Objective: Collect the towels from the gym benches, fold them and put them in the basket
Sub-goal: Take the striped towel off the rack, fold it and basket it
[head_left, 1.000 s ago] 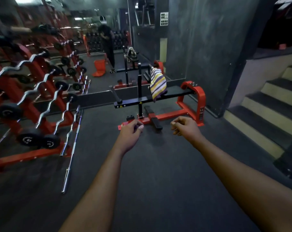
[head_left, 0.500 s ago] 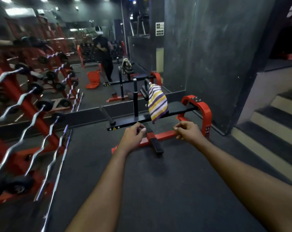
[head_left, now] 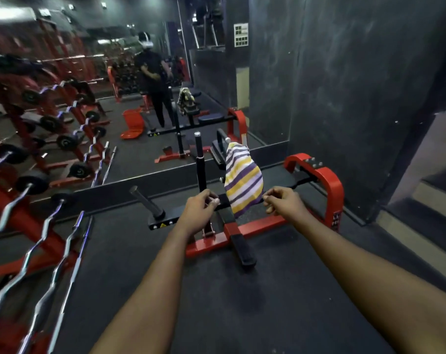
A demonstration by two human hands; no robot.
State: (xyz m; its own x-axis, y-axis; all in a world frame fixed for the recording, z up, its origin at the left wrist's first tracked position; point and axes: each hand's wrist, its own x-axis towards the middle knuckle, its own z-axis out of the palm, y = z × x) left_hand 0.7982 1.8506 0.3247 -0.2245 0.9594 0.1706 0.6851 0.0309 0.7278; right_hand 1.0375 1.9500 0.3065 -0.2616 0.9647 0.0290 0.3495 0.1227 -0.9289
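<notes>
A towel [head_left: 242, 182] with purple, yellow and white stripes hangs over the black bar of a low red-and-black gym bench machine [head_left: 326, 185] in front of a wall mirror. My left hand [head_left: 201, 213] hovers just left of the towel with its fingers curled and nothing in it. My right hand [head_left: 280, 200] is curled too. Its fingertips reach the towel's lower right edge, and I cannot tell whether they touch it. In the mirror a red basket [head_left: 132, 123] lies tilted on the floor, and another towel [head_left: 186, 98] sits on a bench.
Racks of curl bars and barbells [head_left: 38, 226] line the left side, with long bars lying on the floor. A black upright post [head_left: 200, 169] stands on the machine beside my left hand. Steps [head_left: 421, 215] rise at the right. Dark rubber flooring stretches under my arms.
I have come closer to the machine. Both hands have moved forward and up, from short of the frame to either side of the hanging towel.
</notes>
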